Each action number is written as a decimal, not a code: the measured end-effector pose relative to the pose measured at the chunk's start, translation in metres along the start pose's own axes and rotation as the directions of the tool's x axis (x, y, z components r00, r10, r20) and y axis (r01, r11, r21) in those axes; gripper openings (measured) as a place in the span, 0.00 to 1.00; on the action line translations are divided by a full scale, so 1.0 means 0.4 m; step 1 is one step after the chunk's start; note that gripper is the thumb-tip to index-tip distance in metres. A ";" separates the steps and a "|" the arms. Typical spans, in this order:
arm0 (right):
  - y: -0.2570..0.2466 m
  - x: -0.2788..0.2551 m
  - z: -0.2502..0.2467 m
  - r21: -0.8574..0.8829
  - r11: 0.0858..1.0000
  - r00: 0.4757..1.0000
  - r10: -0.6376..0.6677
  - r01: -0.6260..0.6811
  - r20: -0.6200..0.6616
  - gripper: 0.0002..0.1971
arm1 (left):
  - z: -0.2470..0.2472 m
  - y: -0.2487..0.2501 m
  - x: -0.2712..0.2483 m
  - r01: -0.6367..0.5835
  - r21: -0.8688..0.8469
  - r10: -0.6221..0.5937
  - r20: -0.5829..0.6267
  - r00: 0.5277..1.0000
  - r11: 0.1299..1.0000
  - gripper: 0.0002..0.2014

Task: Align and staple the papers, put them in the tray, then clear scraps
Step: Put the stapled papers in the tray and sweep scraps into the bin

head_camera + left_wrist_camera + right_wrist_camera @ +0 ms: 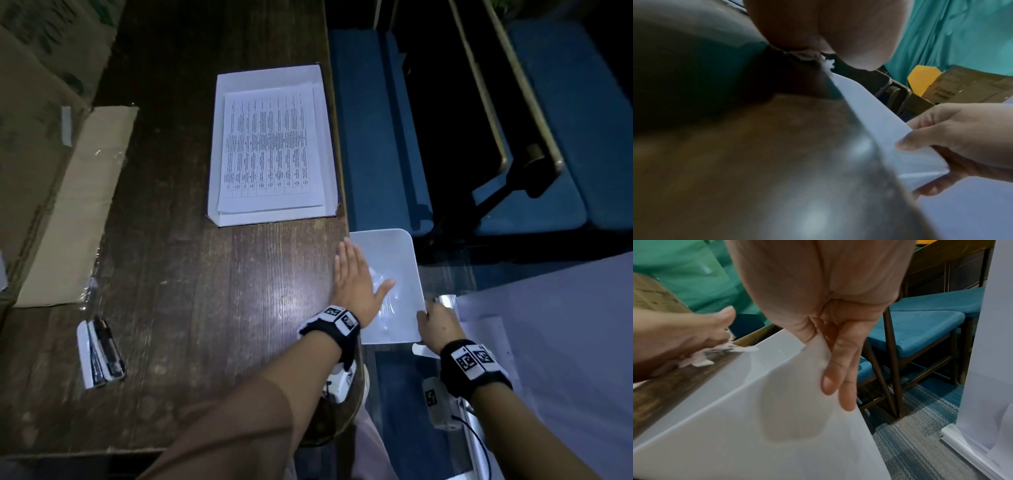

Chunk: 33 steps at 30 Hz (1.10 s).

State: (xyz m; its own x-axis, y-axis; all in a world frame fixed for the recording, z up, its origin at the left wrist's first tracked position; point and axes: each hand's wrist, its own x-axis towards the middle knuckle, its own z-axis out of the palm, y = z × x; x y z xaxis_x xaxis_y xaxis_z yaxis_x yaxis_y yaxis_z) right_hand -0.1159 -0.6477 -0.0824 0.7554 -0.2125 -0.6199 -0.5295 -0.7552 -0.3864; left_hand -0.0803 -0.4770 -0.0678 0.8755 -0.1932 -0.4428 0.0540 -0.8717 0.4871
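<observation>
At the bench (205,308) edge, the right hand (436,323) pinches a white sheet (394,274) held level with the top, its grip closed on the near corner, while the flat, spread left hand (356,277) sweeps paper scraps (701,356) onto it. Beyond, the papers (270,147) already lie in the tray (219,137), leaving apparently only the clearing.

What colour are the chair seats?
Blue chair seats, clearest in the right wrist view.
</observation>
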 end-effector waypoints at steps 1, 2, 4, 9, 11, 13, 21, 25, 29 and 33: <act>0.002 0.001 0.000 0.003 1.000 1.000 -0.006 0.006 0.003 0.10 | 0.006 0.017 0.008 -0.032 -0.033 0.033 0.019 0.999 0.999 0.55; 0.005 0.003 0.001 0.006 1.000 1.000 -0.009 0.009 0.004 0.11 | 0.007 0.031 0.010 -0.066 -0.061 0.068 0.035 0.997 0.996 0.53; 0.006 0.004 0.001 0.010 1.000 1.000 -0.012 0.012 -0.001 0.11 | -0.007 0.040 -0.003 -0.126 -0.115 0.130 0.029 0.991 0.985 0.48; 0.017 0.007 0.007 0.013 1.000 1.000 -0.024 0.024 0.003 0.07 | -0.069 -0.118 -0.170 0.043 -0.131 -0.067 -0.187 0.980 0.991 0.39; 0.018 0.006 0.011 0.013 1.000 1.000 -0.021 0.021 0.000 0.07 | -0.075 -0.208 -0.261 0.214 -0.098 -0.228 -0.179 0.957 0.972 0.40; 0.017 0.004 0.014 0.015 1.000 1.000 -0.018 0.019 -0.011 0.07 | -0.051 -0.261 -0.322 0.321 -0.034 -0.323 -0.085 0.943 0.946 0.42; 0.014 0.002 0.018 -0.003 1.000 1.000 -0.027 0.027 -0.012 0.08 | 0.032 -0.150 -0.211 0.220 0.077 -0.211 -0.110 0.971 0.972 0.51; 0.007 0.004 0.011 -0.029 0.999 0.999 -0.041 0.041 -0.015 0.08 | 0.049 -0.081 -0.145 0.131 0.109 -0.121 -0.097 0.988 0.985 0.53; 0.012 0.021 0.015 -0.003 0.999 0.999 -0.046 0.046 -0.011 0.10 | 0.066 -0.026 -0.097 0.103 0.166 -0.091 -0.081 0.993 0.981 0.53; 0.027 0.041 0.025 0.030 0.998 0.999 -0.052 0.052 0.003 0.13 | 0.068 0.016 -0.062 0.000 0.244 0.000 0.000 1.000 0.970 0.46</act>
State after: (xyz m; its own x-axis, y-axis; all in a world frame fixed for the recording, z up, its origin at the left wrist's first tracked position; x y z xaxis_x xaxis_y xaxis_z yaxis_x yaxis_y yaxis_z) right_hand -0.1133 -0.6532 -0.1037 0.7805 -0.1709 -0.6013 -0.5012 -0.7459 -0.4386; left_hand -0.1146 -0.4901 -0.0740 0.8756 -0.1931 -0.4428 -0.0649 -0.9553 0.2883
